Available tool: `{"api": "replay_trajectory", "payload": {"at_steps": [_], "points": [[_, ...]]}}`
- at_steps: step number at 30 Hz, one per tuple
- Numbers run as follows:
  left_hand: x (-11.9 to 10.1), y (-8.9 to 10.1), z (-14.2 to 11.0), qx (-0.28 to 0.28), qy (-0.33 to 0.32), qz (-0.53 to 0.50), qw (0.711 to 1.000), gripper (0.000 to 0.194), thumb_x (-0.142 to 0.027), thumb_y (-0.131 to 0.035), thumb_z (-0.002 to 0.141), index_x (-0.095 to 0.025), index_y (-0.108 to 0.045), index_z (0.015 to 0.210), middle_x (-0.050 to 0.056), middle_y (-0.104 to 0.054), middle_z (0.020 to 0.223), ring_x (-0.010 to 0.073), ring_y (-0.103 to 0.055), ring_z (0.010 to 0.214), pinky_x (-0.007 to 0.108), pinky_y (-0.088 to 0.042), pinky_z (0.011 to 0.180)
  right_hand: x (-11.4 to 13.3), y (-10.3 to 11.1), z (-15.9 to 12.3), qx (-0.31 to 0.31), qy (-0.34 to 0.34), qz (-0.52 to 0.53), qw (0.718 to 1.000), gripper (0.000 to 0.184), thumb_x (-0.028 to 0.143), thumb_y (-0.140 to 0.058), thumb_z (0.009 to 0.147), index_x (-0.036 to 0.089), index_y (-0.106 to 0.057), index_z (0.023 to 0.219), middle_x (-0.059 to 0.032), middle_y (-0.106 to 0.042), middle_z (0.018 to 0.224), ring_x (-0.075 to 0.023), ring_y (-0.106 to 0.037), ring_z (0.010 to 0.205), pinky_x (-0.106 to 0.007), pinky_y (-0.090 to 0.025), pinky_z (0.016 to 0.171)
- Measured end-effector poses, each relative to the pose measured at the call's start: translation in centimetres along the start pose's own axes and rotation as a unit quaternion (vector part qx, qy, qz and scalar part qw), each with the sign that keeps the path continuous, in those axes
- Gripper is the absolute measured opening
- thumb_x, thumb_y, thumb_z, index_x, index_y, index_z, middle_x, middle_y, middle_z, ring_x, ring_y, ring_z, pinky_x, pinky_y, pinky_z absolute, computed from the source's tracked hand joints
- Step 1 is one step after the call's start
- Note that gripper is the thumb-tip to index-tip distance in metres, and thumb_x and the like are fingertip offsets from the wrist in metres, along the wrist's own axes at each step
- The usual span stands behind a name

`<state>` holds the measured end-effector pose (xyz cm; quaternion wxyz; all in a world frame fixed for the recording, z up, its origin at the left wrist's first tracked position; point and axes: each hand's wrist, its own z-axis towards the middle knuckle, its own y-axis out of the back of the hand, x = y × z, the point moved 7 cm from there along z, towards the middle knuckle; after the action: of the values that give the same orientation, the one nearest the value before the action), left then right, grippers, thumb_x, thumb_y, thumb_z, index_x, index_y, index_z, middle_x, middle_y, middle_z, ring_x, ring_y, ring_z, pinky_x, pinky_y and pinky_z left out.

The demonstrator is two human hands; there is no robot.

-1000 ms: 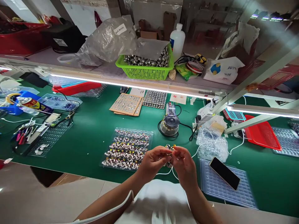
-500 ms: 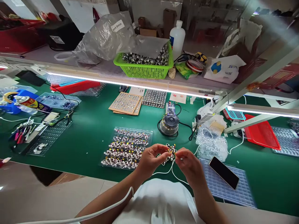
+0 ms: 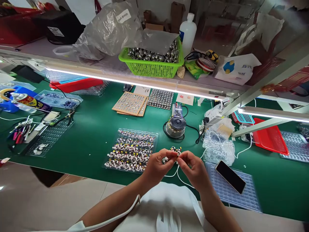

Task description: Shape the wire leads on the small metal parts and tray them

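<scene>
My left hand (image 3: 160, 164) and my right hand (image 3: 193, 167) meet fingertip to fingertip above the green bench. Thumb and fingers are pinched on both, around something too small to make out. Just behind the fingertips lies a small pile of wired parts (image 3: 175, 149) with yellow tags, partly hidden by my hands. To the left of my left hand, a clear plastic tray (image 3: 156, 137) holds rows of similar small white and dark wired parts (image 3: 131, 156). A white cable (image 3: 184, 183) runs below my hands.
A round grey device (image 3: 176, 125) with a black cord stands beyond my hands. At the right, a phone (image 3: 231, 177) lies on a clear ribbed tray (image 3: 251, 199). Overhead, a shelf bears a green basket (image 3: 154, 69) of shiny metal balls. Pliers (image 3: 64, 119) rest at the left.
My right hand has moved left, bringing its fingertips up against those of my left hand. The camera view has shifted slightly.
</scene>
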<state>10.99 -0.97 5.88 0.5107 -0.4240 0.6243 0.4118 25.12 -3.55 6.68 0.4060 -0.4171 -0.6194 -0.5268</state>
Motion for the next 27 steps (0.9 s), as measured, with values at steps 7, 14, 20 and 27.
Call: {"api": "replay_trajectory", "payload": {"at_steps": [7,14,20,27], "points": [[-0.4,0.0,0.0,-0.005,-0.04,0.02,0.999,0.015,-0.019,-0.064,0.079,-0.016,-0.074,0.09,0.007,-0.071,0.086,0.0187,-0.067,0.082,0.028,-0.053,0.075,0.1,0.0,0.3,-0.008,-0.007,-0.006,1.0,0.018,0.033,-0.056,0.089,0.019,-0.06,0.08,0.0021,-0.055,0.063,-0.0118,-0.047,0.055,-0.023,-0.039,0.052],[-0.9,0.2,-0.1,-0.013,-0.077,0.039,0.996,0.014,-0.015,-0.064,0.079,-0.017,-0.073,0.09,0.007,-0.071,0.087,0.0194,-0.067,0.083,0.03,-0.054,0.077,-0.2,-0.2,0.5,-0.003,-0.019,0.025,0.999,0.019,0.035,-0.055,0.09,0.019,-0.06,0.081,0.0017,-0.056,0.066,-0.0121,-0.049,0.057,-0.023,-0.039,0.053],[-1.8,0.3,-0.2,-0.024,-0.144,0.084,0.986,0.016,-0.009,-0.062,0.079,-0.018,-0.071,0.089,0.006,-0.071,0.084,0.0187,-0.065,0.082,0.03,-0.053,0.076,-0.8,-0.5,0.5,-0.002,-0.025,0.027,0.999,0.019,0.033,-0.054,0.091,0.019,-0.06,0.081,0.0028,-0.055,0.064,-0.0113,-0.047,0.056,-0.022,-0.037,0.052],[-2.1,0.3,-0.3,-0.059,-0.194,0.116,0.972,0.016,-0.008,-0.06,0.08,-0.018,-0.069,0.088,0.006,-0.071,0.081,0.0186,-0.064,0.08,0.031,-0.053,0.074,-0.9,-0.8,0.5,-0.023,-0.039,0.036,0.998,0.022,0.038,-0.056,0.091,0.018,-0.062,0.084,-0.0005,-0.062,0.071,-0.0135,-0.054,0.061,-0.024,-0.042,0.056]]}}
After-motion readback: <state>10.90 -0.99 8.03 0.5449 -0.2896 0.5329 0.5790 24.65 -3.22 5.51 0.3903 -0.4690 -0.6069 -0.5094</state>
